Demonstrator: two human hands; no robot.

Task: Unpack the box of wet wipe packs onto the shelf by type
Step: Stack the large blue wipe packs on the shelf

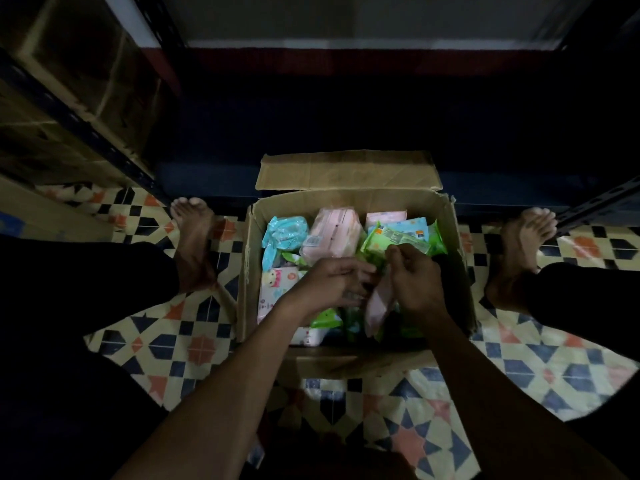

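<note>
Cardboard box [349,199], brown, creased, flaps folded out, sits on a tiled floor [180,341] with a geometric pattern in navy, cream and orange. It stands between two bare feet, in front of a dark metal shelf [86,129].

Contents: soft plastic wipe packs, glossy and crinkled, packed loosely. Pale blue pack [284,232] at back left; pink rectangular pack [334,233] beside it; green pack [405,239] at back right; white pack with cartoon print [277,289] at front left.

Left hand [332,285] reaches into the box middle, fingers curled; what it holds cannot be told, view blurred. Right hand [415,282] has fingers bent, thumb and fingertips pinching the near edge of the green pack. A pale pink pack [377,306] stands on edge between the two hands, touching the right one.
</note>
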